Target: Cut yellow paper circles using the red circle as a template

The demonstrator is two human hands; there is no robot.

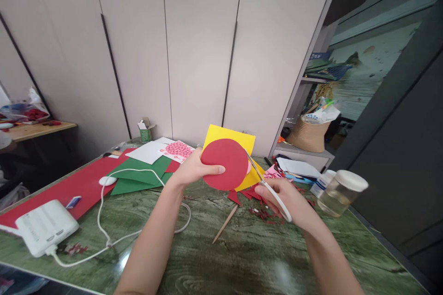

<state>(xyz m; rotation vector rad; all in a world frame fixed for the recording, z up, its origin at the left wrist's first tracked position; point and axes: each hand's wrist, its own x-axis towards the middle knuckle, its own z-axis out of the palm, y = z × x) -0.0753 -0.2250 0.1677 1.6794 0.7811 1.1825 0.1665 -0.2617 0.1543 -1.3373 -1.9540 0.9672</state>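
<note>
My left hand (197, 168) grips a round red paper disc (228, 156) together with a yellow sheet (238, 134) behind it, the thumb lying on the disc's face. In my right hand (282, 193) is a pair of scissors (268, 186) with white handles. Their blades reach up to the right edge of the disc, against the yellow paper. A cut yellow flap hangs below the blades. Red paper scraps (261, 214) lie on the table under my right hand, and a pointed wooden stick (224, 224) rests nearer to me.
Green paper (138, 177) and a long red sheet (86, 184) cover the table's left side. A white power bank (48, 226) trails a looping cable. To the right stands a lidded jar of liquid (341, 196). A small green box (145, 132) is near the cabinet.
</note>
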